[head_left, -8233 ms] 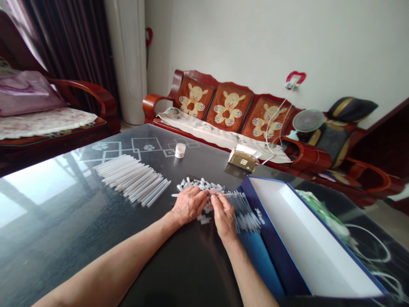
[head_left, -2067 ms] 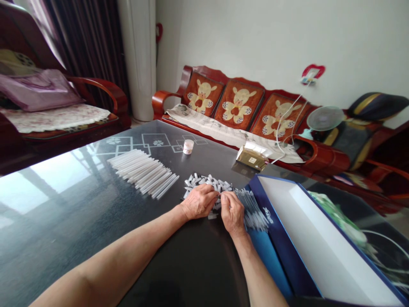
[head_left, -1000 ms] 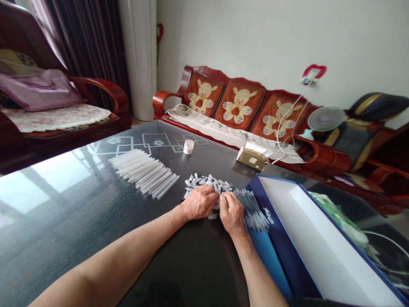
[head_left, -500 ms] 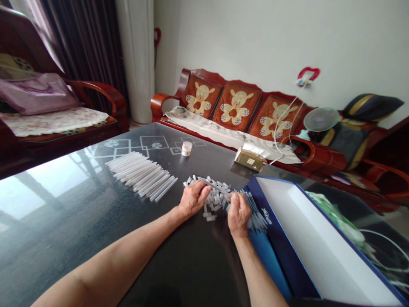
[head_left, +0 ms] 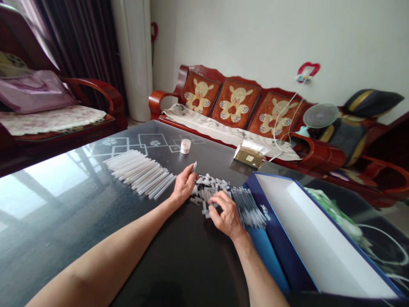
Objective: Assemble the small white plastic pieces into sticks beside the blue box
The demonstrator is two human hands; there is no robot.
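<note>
My left hand [head_left: 184, 184] is closed around a slim, pale pen [head_left: 194, 166], whose pointed end shows above the fingers; the rest is hidden in the grip. Over the near side of a heap of small white pen caps [head_left: 211, 184] hovers my right hand [head_left: 226, 214], its fingers bent and thumb apart. Whether its fingertips touch a cap I cannot tell. To the left lies a row of long, whitish pen barrels [head_left: 140, 174]. Thin pen refills [head_left: 251, 207] lie side by side on a blue surface just right of the caps.
On the dark glossy table [head_left: 179, 264] a long blue box [head_left: 313, 238] with a white inside stands at the right. Behind the heap are a small white cup [head_left: 185, 146] and a tissue pack [head_left: 249, 156]. A wooden sofa [head_left: 234, 100] is beyond.
My hands have moved apart. The left has shifted slightly left with the pen, now pointing upward. The right has let go of it and come down to the caps with fingers opened.
</note>
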